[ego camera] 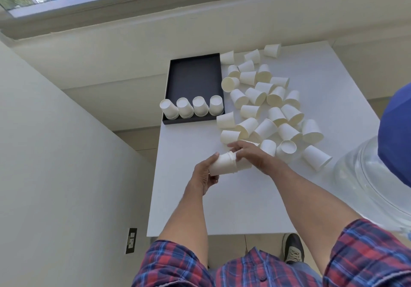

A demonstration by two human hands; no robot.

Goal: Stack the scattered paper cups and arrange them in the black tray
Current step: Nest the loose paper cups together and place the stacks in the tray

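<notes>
My left hand point(203, 174) grips a short stack of white paper cups point(222, 164), held on its side above the white table point(222, 209). My right hand point(251, 155) holds another cup point(243, 164) and pushes it into the stack's open end. The black tray point(193, 75) lies at the table's far left. Along its near edge stand several upside-down cup stacks point(193, 107) in a row. Many loose white cups point(271, 106) lie scattered to the right of the tray, most on their sides.
A clear plastic water jug point(367, 175) with a blue part sits at the table's right edge. A wall runs along the left, with a power socket point(131, 240) low down. A window ledge lies beyond the table.
</notes>
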